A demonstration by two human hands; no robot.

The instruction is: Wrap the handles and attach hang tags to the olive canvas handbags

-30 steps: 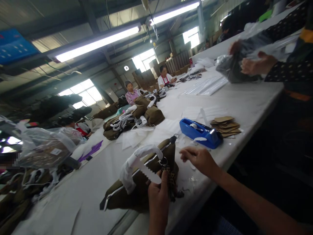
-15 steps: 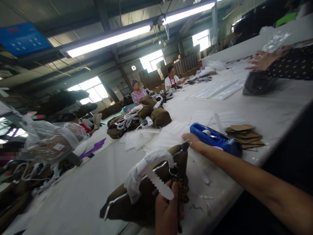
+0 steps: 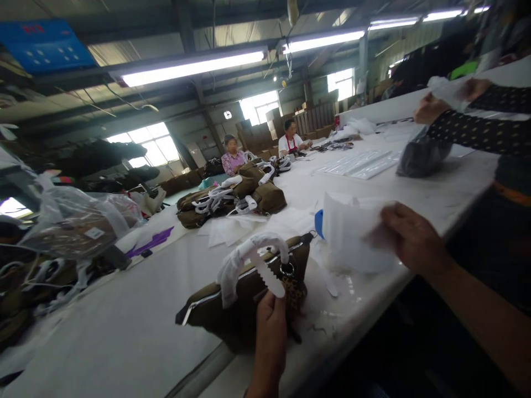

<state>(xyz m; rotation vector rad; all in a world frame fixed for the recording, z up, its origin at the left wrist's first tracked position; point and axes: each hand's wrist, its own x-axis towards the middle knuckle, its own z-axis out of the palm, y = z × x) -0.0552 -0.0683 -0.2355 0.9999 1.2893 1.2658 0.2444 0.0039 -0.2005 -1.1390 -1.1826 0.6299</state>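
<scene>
An olive-brown handbag (image 3: 244,326) stands upright on the table before me, its handle (image 3: 232,271) wrapped in white. Between thumb and fingers, my left hand (image 3: 271,326) pinches the end of a white strip with a notched edge (image 3: 269,279), which rises to the handle. A leopard-print piece (image 3: 295,293) hangs from the ring beside that hand. My right hand (image 3: 415,240), slightly blurred, grips a thin white sheet (image 3: 352,232) by its right side. Behind the sheet, only a bit of the blue tape dispenser (image 3: 319,223) shows; the brown cards are hidden.
More brown bags (image 3: 232,199) lie piled farther up the white table (image 3: 145,315), near loose white sheets (image 3: 226,231). At right, a co-worker's hands (image 3: 431,108) hold white material above a dark wrapped bundle (image 3: 423,155). A clear plastic bag (image 3: 83,221) stands left.
My right hand has come back from beyond the bag, now with a white sheet that covers most of the dispenser. My left hand still holds the strip. The co-worker's hands have lifted white material.
</scene>
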